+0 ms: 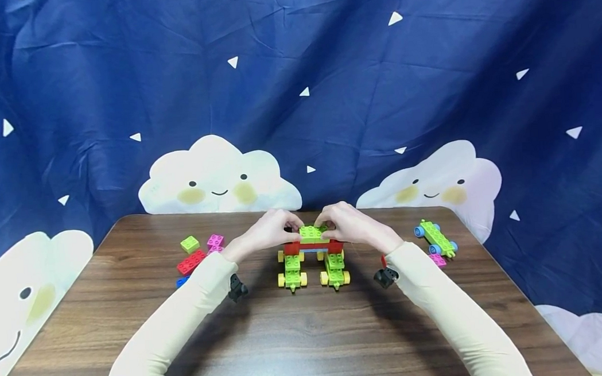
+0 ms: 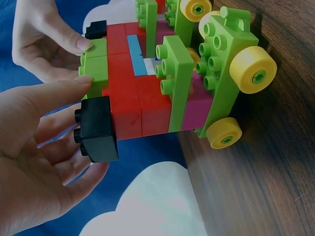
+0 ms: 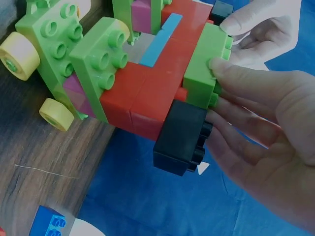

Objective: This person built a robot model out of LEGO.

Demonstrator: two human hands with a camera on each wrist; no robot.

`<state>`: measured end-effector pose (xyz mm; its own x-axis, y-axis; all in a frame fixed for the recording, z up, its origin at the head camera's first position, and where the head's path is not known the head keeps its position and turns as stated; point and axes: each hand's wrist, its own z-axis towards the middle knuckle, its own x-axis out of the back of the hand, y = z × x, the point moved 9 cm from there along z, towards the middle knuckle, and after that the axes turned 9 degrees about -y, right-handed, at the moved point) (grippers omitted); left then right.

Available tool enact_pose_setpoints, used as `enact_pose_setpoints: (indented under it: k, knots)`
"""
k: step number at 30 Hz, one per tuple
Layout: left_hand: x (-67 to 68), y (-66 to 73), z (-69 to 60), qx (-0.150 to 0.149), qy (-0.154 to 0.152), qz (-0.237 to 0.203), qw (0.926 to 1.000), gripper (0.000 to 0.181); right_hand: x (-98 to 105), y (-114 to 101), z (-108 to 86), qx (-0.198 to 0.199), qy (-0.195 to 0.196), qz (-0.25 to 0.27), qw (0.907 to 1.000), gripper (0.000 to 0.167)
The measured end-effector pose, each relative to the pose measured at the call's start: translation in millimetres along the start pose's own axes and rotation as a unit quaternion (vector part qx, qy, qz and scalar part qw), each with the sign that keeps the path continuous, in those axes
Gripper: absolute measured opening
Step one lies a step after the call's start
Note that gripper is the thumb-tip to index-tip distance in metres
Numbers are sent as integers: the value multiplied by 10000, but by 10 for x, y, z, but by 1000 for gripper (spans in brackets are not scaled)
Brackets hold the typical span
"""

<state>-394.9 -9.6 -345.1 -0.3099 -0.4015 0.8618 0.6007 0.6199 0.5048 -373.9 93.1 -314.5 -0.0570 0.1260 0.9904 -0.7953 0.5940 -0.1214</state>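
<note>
A vehicle of toy building bricks stands on the table in the head view, on two green wheeled bases (image 1: 292, 277) with yellow wheels. Red bricks (image 2: 125, 93) bridge across its upper part, with a light blue strip (image 3: 161, 40) along them. On top lies a light green brick (image 1: 310, 233). My left hand (image 1: 270, 231) pinches this brick from the left, thumb on its near side. From the other side my right hand (image 1: 352, 226) pinches the same brick. Black bricks (image 2: 98, 129) sit at both ends of the top, near the fingers. The far fingertips are partly hidden.
To the left lie a loose green brick (image 1: 190, 244), a red brick (image 1: 191, 262), pink bricks (image 1: 215, 242) and a blue brick (image 1: 182, 281). A green base with blue wheels (image 1: 437, 238) and a pink brick (image 1: 437, 259) lie at right. Behind the table (image 1: 310, 337) hangs a blue curtain (image 1: 274, 86).
</note>
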Motion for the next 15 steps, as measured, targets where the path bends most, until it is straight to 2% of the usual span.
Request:
enact_pose_setpoints:
  k: [7, 15]
  knots:
    - [-4, 12, 8, -49, -29, 33, 10000, 22, -24, 16, -10, -71, -29, -21, 10000, 22]
    - [5, 15, -1, -182, 7, -8, 9998, 20, -30, 17, -29, -138, 166, 62, 9997, 22]
